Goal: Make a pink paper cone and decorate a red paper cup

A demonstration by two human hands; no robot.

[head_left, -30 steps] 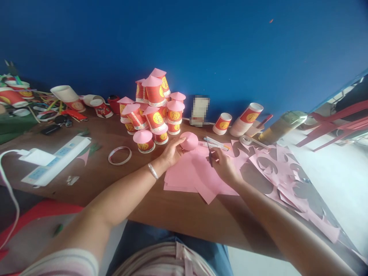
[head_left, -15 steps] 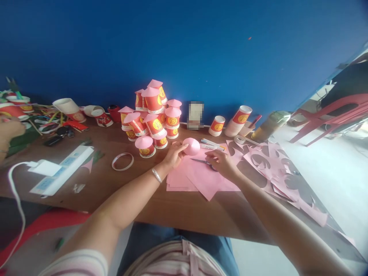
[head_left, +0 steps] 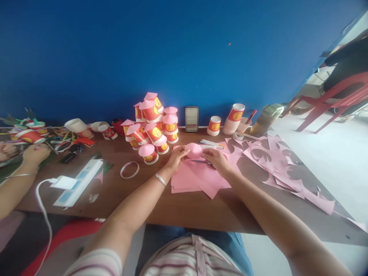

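A shallow pink paper cone is held up between my two hands over the desk. My left hand is closed on its left edge, thumb and fingers pinching the paper. At the right edge, my right hand is closed on the cone with its fingertips. Just below lie scissors, partly covered by my right hand, on a pile of pink paper sheets. Markers rest behind the sheets. To the left stands a stack of red paper cups, many wearing pink cone tops.
A roll of tape and a white power strip lie to the left. Another person's hand is beyond them. Cut pink scraps spread across the right. Red cups and a bottle stand by the wall.
My right hand has moved left from beside the scissors to the cone's right edge. My left hand still holds the cone. The camera view has turned slightly left.
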